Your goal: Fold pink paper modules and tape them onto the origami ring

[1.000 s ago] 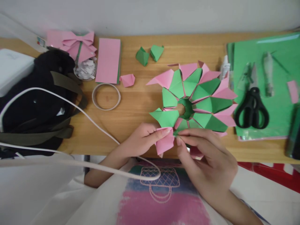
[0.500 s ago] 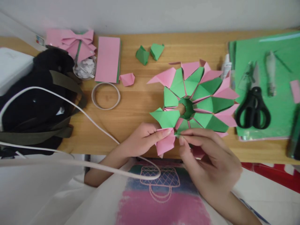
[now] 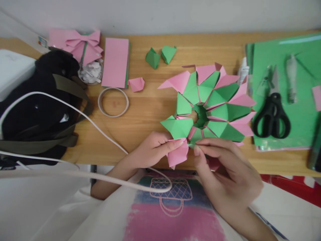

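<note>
A ring of folded pink and green paper [image 3: 227, 112] lies on the wooden table, with a round hole in its middle. At its near left side my left hand [image 3: 160, 149] grips a pink folded paper piece [image 3: 178, 155] under the thumb. Just to the right, my right hand [image 3: 227, 170] is closed in a pinch beside that piece. A small pale tip shows at its fingertips, too small to name. Above the pink piece, a green folded section [image 3: 178, 126] of the ring points left. My right hand hides part of the ring's near edge.
Left of the ring lie a tape roll [image 3: 113, 102], pink paper stack [image 3: 115, 63] and loose pink piece [image 3: 136, 84]. Two green pieces [image 3: 152, 58] sit behind. Scissors [image 3: 272, 117] and a glue tube [image 3: 242, 71] are right. A white cable [image 3: 97, 129] crosses left, near a black bag [image 3: 37, 117].
My right hand has shifted slightly to the right, its fingertips a little farther from the pink piece. My left hand keeps its grip. The ring is nearly unmoved.
</note>
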A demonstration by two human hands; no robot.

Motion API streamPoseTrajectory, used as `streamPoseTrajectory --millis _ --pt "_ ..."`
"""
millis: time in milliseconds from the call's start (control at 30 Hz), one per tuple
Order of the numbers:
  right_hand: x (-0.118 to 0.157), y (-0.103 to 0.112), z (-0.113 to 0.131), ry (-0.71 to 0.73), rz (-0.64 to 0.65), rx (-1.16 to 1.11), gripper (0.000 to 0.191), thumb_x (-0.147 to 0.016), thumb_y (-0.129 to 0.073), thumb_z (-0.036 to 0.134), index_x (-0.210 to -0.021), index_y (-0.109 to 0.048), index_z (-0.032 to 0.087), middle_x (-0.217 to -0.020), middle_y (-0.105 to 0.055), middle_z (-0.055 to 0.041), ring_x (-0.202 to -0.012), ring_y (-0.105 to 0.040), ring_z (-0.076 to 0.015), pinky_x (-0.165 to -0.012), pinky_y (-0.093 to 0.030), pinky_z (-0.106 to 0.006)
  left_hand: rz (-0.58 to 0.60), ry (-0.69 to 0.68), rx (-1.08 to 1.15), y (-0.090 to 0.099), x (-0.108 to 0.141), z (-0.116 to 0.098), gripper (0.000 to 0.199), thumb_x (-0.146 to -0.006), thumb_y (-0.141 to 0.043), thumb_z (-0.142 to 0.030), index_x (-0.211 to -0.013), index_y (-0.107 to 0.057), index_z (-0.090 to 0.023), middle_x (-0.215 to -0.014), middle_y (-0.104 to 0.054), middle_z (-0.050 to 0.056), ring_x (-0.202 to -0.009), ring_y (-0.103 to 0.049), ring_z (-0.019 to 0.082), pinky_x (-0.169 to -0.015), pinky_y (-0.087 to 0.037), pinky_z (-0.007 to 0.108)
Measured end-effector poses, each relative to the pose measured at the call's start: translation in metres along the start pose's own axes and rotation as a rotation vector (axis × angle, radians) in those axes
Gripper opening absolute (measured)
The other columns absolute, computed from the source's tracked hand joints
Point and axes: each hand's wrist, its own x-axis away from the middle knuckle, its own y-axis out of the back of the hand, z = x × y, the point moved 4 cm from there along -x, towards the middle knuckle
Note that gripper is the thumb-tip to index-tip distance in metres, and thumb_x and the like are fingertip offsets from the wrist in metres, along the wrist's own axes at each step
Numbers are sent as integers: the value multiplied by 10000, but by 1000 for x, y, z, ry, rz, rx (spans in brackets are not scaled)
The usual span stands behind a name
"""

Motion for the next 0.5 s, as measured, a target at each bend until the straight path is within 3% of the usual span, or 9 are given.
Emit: streamPoseTrajectory --millis 500 --pt "0 2 0 9 -13 16 92 -756 -703 118 -817 -658 169 -868 -681 -10 -763 -621 -83 -649 -493 -228 -9 0 -33 0 0 2 442 -924 -493 -387 -571 -601 -145 -561 -637 13 -599 -584 127 -641 -441 245"
